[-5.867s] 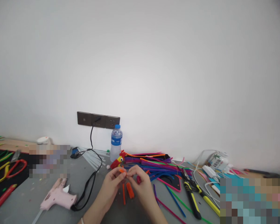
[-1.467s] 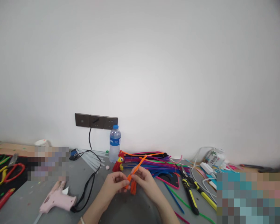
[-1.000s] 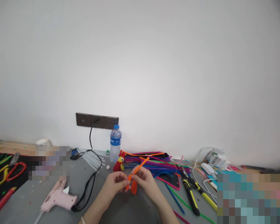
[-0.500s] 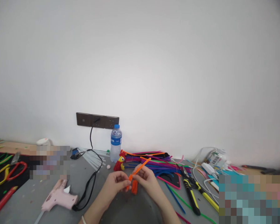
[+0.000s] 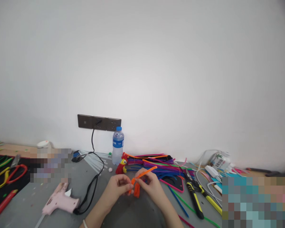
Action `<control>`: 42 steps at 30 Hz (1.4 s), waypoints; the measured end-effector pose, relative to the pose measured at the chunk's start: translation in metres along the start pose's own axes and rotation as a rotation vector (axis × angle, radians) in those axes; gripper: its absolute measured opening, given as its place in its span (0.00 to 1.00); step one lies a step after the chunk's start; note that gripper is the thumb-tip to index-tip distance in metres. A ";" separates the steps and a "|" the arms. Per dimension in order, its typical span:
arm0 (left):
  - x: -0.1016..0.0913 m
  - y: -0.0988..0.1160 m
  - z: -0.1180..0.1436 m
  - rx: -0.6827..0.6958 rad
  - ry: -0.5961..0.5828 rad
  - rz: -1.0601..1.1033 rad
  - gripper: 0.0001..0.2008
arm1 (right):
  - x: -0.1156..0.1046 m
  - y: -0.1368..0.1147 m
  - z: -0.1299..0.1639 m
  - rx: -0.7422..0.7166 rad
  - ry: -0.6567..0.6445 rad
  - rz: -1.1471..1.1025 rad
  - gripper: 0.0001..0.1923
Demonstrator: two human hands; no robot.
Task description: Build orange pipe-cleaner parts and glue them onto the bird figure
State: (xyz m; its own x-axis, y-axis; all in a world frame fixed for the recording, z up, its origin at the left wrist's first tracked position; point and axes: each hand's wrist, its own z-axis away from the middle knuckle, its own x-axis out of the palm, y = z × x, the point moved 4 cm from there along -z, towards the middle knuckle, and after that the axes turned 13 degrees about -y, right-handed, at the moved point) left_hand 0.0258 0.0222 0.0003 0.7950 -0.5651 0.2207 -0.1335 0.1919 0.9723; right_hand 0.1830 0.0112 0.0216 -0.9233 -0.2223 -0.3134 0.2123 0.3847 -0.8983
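Between my two hands is an orange pipe cleaner [image 5: 149, 171], bent and wound at its lower part. A thicker orange bundle [image 5: 136, 191] hangs below my right fingers. My left hand [image 5: 120, 186] pinches the wound orange part. With thumb and fingers, my right hand [image 5: 147, 181] grips the pipe cleaner, whose loose end sticks out up and to the right. Just behind the hands stands a small red and yellow rooster figure [image 5: 122, 164] with a round eye.
A water bottle [image 5: 118, 147] stands by the wall behind the rooster. Coloured pipe cleaners [image 5: 156, 164] lie behind my hands. Yellow-black pliers [image 5: 194, 196] are at the right. A pink glue gun [image 5: 60, 201] with a black cord and red-yellow scissors [image 5: 16, 173] lie left.
The loose end of the orange pipe cleaner has tilted lower and to the right, bent by my right hand. My left hand has stayed nearly still.
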 end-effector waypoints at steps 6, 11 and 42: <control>-0.001 -0.001 -0.002 0.027 -0.004 0.013 0.19 | 0.000 -0.007 -0.001 -0.056 0.021 0.112 0.04; 0.001 0.001 0.000 0.004 0.006 0.002 0.19 | 0.000 -0.006 -0.001 -0.101 0.003 0.098 0.03; -0.014 -0.001 -0.004 0.200 0.104 -0.552 0.12 | -0.001 -0.010 -0.001 -0.188 0.037 0.139 0.07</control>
State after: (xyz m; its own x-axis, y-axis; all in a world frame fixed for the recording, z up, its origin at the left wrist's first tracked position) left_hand 0.0177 0.0332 -0.0038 0.8310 -0.4549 -0.3203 0.2152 -0.2681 0.9390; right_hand 0.1817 0.0086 0.0310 -0.9012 -0.1234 -0.4155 0.2782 0.5705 -0.7727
